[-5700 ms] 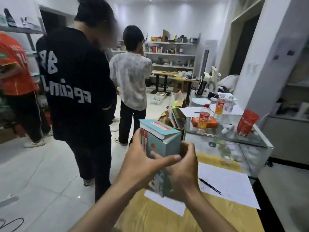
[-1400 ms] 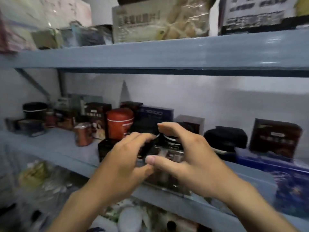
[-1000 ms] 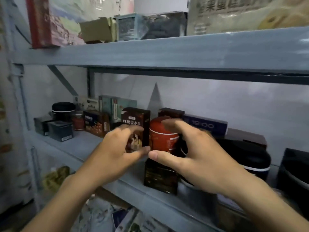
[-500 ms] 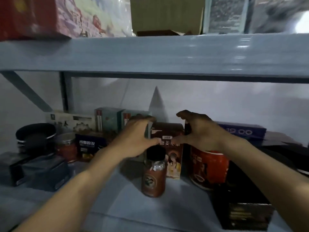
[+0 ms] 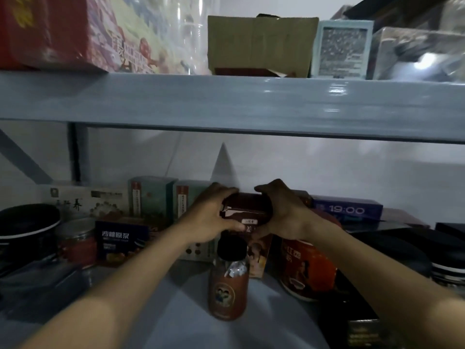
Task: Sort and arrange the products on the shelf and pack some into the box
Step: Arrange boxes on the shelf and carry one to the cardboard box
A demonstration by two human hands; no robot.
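On the shelf (image 5: pixel 176 313), a black tin (image 5: pixel 27 222) stands far left, then a red jar (image 5: pixel 78 244) and a navy box (image 5: pixel 120 238), with teal boxes (image 5: pixel 149 197) behind. In the middle the left hand (image 5: pixel 214 215) and right hand (image 5: pixel 285 212) grip the top of a brown box (image 5: pixel 247 210) from either side, fingers curled over it. A bottle (image 5: pixel 227 283) stands just in front. Right of it is a red tin (image 5: pixel 308 268), with a blue box (image 5: pixel 347 210) further back.

The long blue cardboard box (image 5: pixel 347 210), at four o'clock, reads "19:00". The dark navy carton (image 5: pixel 120 238), at eight o'clock, reads "沙棘原浆". Other print is too blurred to read.
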